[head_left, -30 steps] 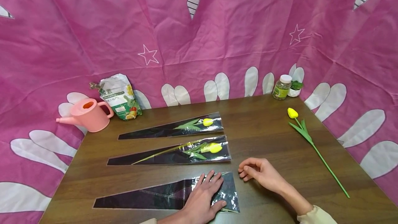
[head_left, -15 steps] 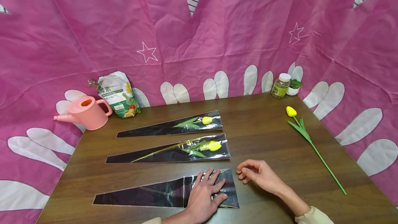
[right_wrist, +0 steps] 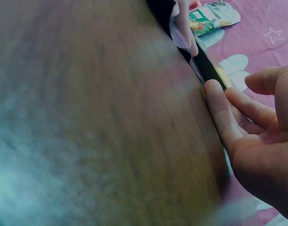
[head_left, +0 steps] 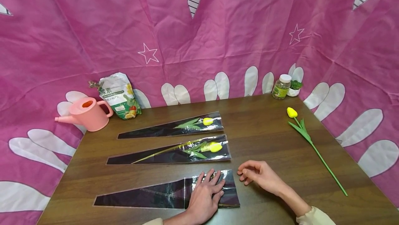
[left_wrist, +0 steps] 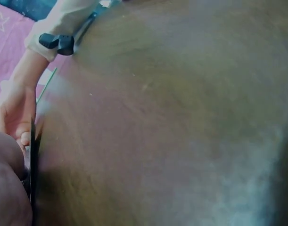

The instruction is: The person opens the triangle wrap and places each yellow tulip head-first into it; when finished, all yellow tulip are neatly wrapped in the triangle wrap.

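My left hand (head_left: 204, 197) lies with fingers spread over the wide end of the nearest flower sleeve (head_left: 149, 195), a long tapered black and clear one. No flower shows in that sleeve; part of it is hidden beneath the hand. Just off its right edge is my right hand (head_left: 263, 178), fingers loosely bent and holding nothing. Behind lie a middle sleeve (head_left: 124, 159) and a far sleeve (head_left: 143, 133), each with a yellow tulip inside. In the right wrist view, the right fingertips (right_wrist: 213, 89) appear beside the sleeve's edge.
A loose yellow tulip (head_left: 324, 161) with a long green stem lies at the right of the wooden table (head_left: 258, 124). Along the back stand a pink watering can (head_left: 91, 115), a printed bag (head_left: 121, 98), a lidded jar (head_left: 281, 88) and a small potted plant (head_left: 294, 88).
The left hand has shifted slightly on the sleeve, its fingers spreading a little and its thumb drawing toward the fingers. My right hand has stayed in place.
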### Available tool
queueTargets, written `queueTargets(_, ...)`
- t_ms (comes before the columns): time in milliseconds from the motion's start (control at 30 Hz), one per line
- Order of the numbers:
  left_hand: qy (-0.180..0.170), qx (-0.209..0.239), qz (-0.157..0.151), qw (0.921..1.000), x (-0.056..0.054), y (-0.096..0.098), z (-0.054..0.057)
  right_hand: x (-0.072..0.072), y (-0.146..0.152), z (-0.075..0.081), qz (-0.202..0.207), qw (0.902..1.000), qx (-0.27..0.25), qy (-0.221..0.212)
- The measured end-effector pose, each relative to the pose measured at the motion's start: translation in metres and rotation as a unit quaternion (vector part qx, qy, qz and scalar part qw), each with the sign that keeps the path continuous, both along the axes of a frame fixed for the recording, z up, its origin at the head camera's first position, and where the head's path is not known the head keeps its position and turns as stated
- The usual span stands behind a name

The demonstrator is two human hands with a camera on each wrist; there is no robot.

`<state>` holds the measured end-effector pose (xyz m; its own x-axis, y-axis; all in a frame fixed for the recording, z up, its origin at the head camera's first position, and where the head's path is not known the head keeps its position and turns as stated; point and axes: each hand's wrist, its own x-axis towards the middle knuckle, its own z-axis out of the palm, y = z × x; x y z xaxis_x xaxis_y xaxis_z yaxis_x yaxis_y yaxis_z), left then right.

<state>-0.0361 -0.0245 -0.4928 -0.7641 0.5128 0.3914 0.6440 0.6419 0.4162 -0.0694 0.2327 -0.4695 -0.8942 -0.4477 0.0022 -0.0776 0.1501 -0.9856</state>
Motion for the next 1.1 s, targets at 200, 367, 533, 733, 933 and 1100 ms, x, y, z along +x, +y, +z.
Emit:
queueTargets(200, -0.014, 0.019, -0.001, 0.9997, -0.001, 0.002, 0.003, -0.001, 0.002, 0.000, -0.008, 0.9999, 0.007, -0.003)
queueTargets(367, -0.046, 0.035, -0.003, 0.9983, -0.002, 0.002, 0.004, 0.000, 0.002, 0.001, -0.013, 0.9999, 0.008, -0.004)
queueTargets(533, -0.092, 0.068, -0.001, 0.9934, -0.003, 0.000, 0.006, 0.000, 0.001, 0.001, -0.019, 0.9997, 0.017, -0.001)
queueTargets(733, -0.058, 0.116, -0.004, 0.9915, -0.003, -0.001, 0.003, 0.001, -0.003, 0.002, -0.028, 0.9993, 0.025, 0.009)
queueTargets(933, -0.053, 0.173, -0.004, 0.9835, -0.003, -0.001, -0.001, 0.006, -0.007, 0.001, -0.029, 0.9991, 0.016, 0.025)
queueTargets(1100, -0.071, 0.207, 0.005, 0.9757, -0.004, -0.001, -0.001, 0.008, -0.009, 0.002, -0.024, 0.9990, 0.015, 0.036)
